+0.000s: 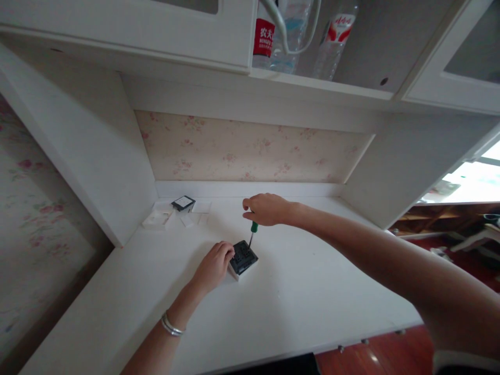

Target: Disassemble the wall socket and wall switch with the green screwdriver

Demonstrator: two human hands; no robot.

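Observation:
My right hand is closed around a screwdriver with a green handle. The screwdriver stands nearly upright, its metal tip down on a square black unit, near that unit's upper right edge. The unit looks like the inside of a wall switch or socket and sits in a shallow white box on the white desk. On its left side, my left hand grips the unit's edge with curled fingers. A silver bracelet circles the left wrist. The exact point under the screwdriver tip is too small to make out.
Behind my left hand lie a dark square panel with a pale label, a white box-like piece and several thin pale frames. Plastic bottles stand in the cabinet overhead. Side panels bound the desk.

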